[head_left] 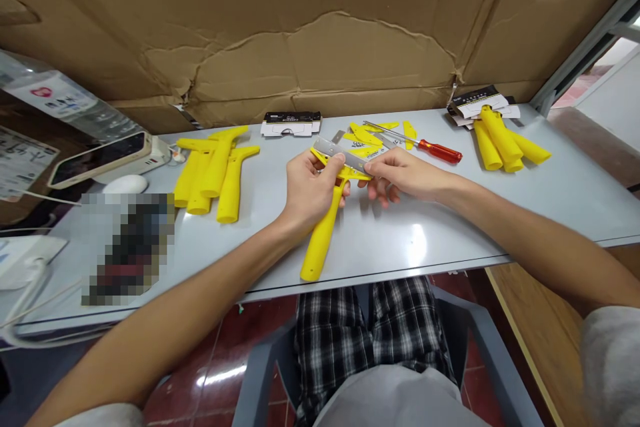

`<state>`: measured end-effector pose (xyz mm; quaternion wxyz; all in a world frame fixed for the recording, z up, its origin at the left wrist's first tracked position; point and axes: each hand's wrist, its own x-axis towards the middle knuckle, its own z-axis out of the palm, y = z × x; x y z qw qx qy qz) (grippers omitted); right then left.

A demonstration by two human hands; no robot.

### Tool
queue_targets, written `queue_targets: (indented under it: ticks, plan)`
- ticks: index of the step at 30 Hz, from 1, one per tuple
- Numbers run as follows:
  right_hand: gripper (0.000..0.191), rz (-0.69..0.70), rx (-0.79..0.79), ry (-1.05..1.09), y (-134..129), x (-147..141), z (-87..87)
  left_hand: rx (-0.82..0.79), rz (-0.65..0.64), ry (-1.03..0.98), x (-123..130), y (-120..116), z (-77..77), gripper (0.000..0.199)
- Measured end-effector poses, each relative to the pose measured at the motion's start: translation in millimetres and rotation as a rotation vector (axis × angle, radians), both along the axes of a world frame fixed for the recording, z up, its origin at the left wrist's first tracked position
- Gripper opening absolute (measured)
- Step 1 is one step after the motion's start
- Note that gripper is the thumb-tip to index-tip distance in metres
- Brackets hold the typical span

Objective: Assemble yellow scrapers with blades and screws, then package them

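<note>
A yellow T-shaped handle (pixel 321 240) slants over the table's front part, its round grip end toward me. My left hand (pixel 311 188) is closed round its head, the thumb pressing on a flat metal blade (pixel 340 154) that lies along the head. My right hand (pixel 400 173) pinches the blade's right end between thumb and index finger, its other fingers loosely curled below. Just behind the hands lie flat yellow pieces (pixel 365 135), more metal blades and a screwdriver (pixel 440 151) with a red handle.
Several yellow handles (pixel 220 170) lie at the left, and more (pixel 500 140) at the right by black-and-white boxes (pixel 483 103). Another box (pixel 291 123) stands at the back. A phone (pixel 100 159), white mouse (pixel 126 185) and cables are far left. Cardboard (pixel 320 27) rises behind the table.
</note>
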<state>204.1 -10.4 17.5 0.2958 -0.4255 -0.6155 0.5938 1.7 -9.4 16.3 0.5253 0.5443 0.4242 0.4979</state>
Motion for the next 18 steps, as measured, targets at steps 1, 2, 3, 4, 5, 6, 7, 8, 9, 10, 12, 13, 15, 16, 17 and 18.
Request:
queue_targets:
  ticks: [1,2,3,4,5,6,7,8,9,10,12,13,15,16,17,18]
  plan:
    - [0.044,0.000,0.033,-0.001,0.2,0.2,-0.5,-0.005,0.003,-0.001,0.3,0.4,-0.3,0.024]
    - [0.041,-0.018,0.077,-0.004,0.8,0.2,-1.4,-0.010,0.008,-0.004,0.5,1.2,-0.7,0.023]
    - [0.038,-0.055,0.130,-0.007,1.6,0.1,-2.6,-0.014,0.014,-0.010,0.7,2.2,-1.1,0.023]
    - [0.034,-0.104,0.183,-0.005,2.5,-0.1,-4.2,-0.017,0.021,-0.017,0.9,3.3,-1.5,0.023]
    - [0.033,-0.158,0.227,0.000,3.5,-0.5,-5.8,-0.020,0.027,-0.024,1.0,4.6,-2.1,0.024]
    - [0.032,-0.210,0.257,0.011,4.5,-1.0,-7.3,-0.021,0.034,-0.029,1.0,5.8,-2.7,0.024]
    - [0.033,-0.251,0.270,0.025,5.2,-1.4,-8.5,-0.022,0.039,-0.032,0.9,6.9,-3.5,0.024]
    - [0.034,-0.280,0.269,0.043,5.8,-1.8,-9.3,-0.022,0.042,-0.035,0.8,7.8,-4.3,0.024]
    - [0.035,-0.302,0.259,0.064,6.1,-2.1,-9.6,-0.021,0.043,-0.036,0.6,8.5,-5.0,0.025]
    - [0.037,-0.321,0.247,0.089,6.3,-2.2,-9.5,-0.020,0.041,-0.035,0.4,8.9,-5.7,0.026]
    - [0.038,-0.345,0.218,0.151,6.5,-2.0,-8.8,-0.019,0.034,-0.031,0.2,9.2,-6.6,0.030]
    - [0.038,-0.349,0.204,0.180,6.6,-1.8,-8.5,-0.020,0.031,-0.029,0.1,9.0,-6.7,0.032]
    - [0.039,-0.348,0.190,0.206,6.8,-1.5,-8.3,-0.022,0.032,-0.028,0.1,8.5,-6.3,0.034]
    - [0.039,-0.347,0.192,0.201,6.8,-1.5,-8.4,-0.024,0.033,-0.029,0.1,8.2,-5.9,0.034]
    - [0.041,-0.348,0.197,0.188,6.9,-1.7,-8.4,-0.026,0.034,-0.032,0.0,7.9,-5.6,0.033]
    - [0.042,-0.352,0.204,0.171,6.9,-1.9,-8.5,-0.026,0.034,-0.038,-0.1,7.7,-5.4,0.032]
